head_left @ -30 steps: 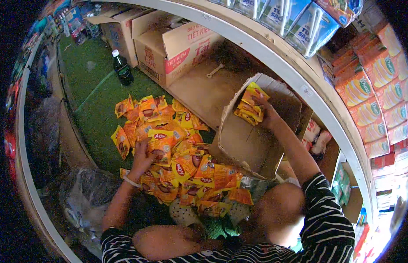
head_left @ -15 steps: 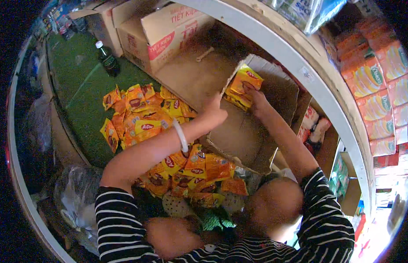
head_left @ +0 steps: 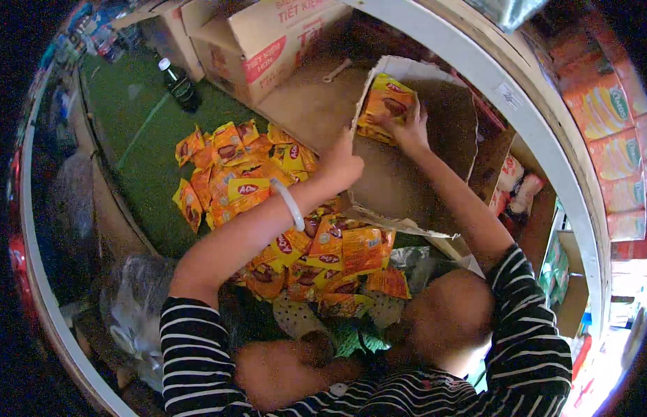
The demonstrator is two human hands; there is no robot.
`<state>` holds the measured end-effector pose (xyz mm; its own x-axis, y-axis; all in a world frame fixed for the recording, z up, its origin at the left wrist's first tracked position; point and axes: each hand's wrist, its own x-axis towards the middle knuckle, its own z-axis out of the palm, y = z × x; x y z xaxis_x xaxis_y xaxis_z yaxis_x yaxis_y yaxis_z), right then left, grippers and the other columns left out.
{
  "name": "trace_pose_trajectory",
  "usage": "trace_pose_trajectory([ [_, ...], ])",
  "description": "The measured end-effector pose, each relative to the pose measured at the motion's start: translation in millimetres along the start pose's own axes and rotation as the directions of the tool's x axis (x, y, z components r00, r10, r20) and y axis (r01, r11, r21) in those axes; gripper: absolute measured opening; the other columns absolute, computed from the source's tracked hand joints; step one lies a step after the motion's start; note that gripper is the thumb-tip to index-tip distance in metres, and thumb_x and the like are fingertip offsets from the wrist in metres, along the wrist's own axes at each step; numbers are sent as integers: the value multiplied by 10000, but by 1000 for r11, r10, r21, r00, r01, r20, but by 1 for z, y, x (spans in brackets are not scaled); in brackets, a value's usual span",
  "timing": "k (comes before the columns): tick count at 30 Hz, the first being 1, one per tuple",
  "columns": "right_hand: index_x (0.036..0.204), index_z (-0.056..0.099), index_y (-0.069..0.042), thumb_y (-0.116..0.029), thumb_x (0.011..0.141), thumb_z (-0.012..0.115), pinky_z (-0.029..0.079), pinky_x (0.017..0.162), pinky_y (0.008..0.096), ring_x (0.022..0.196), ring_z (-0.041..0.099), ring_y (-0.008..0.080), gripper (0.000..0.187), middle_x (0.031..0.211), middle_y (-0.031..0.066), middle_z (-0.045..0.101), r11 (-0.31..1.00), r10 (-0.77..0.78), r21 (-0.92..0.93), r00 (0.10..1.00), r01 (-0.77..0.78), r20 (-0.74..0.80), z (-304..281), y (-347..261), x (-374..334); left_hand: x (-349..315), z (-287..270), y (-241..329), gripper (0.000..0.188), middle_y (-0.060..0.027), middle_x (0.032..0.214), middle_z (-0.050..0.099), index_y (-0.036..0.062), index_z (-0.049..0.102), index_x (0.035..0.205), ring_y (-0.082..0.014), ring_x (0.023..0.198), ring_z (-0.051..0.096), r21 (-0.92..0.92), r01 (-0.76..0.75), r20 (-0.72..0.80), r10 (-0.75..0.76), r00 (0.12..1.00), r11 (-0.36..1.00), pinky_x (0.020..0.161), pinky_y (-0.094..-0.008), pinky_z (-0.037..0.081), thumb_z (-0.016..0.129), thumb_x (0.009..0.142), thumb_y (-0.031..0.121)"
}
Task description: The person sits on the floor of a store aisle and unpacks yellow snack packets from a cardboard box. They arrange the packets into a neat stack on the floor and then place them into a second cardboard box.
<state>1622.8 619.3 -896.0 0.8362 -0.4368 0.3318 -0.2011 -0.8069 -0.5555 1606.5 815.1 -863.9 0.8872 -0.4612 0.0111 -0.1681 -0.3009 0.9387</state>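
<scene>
Inside an open cardboard box (head_left: 400, 184) on its side, orange-and-yellow sachets (head_left: 389, 97) stand near the box's left wall. My right hand (head_left: 405, 128) grips them across their near end, thumb at the left and fingers at the right. My left hand (head_left: 341, 167), with a white bangle on its wrist, closes over the left edge of the same box, one digit pointing up along it. Below and left of that arm, a loose heap of similar sachets (head_left: 243, 187) spreads over the green mat and toward my feet. The left forearm hides part of the heap.
A dark bottle with a white cap (head_left: 177, 87) stands on the green mat (head_left: 122, 115). Another cardboard carton (head_left: 268, 66) is at the back. A pale metal rail (head_left: 546, 139) curves along the right, with stacked orange packs (head_left: 608, 160) beyond. Clear plastic bags (head_left: 136, 306) lie at lower left.
The right hand has shifted its hold on the sachets, its fingers now spread up their right side. The sachets sit slightly further left, against the box wall. The left hand keeps its grip.
</scene>
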Motion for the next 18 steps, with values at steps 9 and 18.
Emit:
trace_pose_trajectory([
  [9, 1427, 168, -71, -314, 651, 755, 207, 1111, 433, 1372, 167, 312, 1004, 1480, 143, 180, 586, -548, -379, 695, 716, 466, -19, 33, 37, 5, 3, 7, 511, -337, 1088, 525, -75, 419, 1172, -449, 1049, 512, 87, 0, 112, -10, 994, 996, 911, -471, 398, 478, 679, 41],
  [18, 1400, 180, 35, -329, 836, 544, 148, 1108, 480, 1353, 192, 357, 763, 1456, 199, 217, 314, -576, -543, 611, 779, 543, -2, 15, 43, 14, 1, -3, 587, -218, 1270, 473, -22, 374, 1307, -347, 1202, 424, 112, 87, 214, -110, 971, 990, 973, -401, 372, 503, 744, 85],
])
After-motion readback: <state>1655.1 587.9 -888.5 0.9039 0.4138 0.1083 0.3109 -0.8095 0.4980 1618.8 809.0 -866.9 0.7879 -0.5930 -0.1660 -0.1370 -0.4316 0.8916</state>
